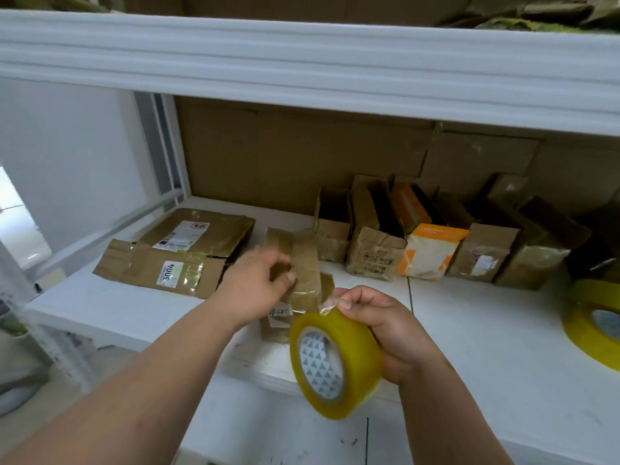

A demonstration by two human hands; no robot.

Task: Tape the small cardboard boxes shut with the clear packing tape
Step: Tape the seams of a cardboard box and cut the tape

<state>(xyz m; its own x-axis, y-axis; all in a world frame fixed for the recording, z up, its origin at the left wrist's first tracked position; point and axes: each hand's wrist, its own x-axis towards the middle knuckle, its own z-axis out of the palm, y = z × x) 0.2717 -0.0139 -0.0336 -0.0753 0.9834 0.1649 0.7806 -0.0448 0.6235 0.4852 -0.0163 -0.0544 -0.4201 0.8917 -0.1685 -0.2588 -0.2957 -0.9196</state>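
Head view: left hand [258, 276] presses the light, stiff small cardboard box [297, 263] at 12 o'clock. Right hand [385, 325] grips the slick tape roll [330, 364], pinching its free end; best held by its rim.

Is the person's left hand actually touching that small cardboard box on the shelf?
Touching. The head view shows the left hand resting on the small cardboard box, its fingertips lying against the taped side with no gap. The hand is slightly blurred.
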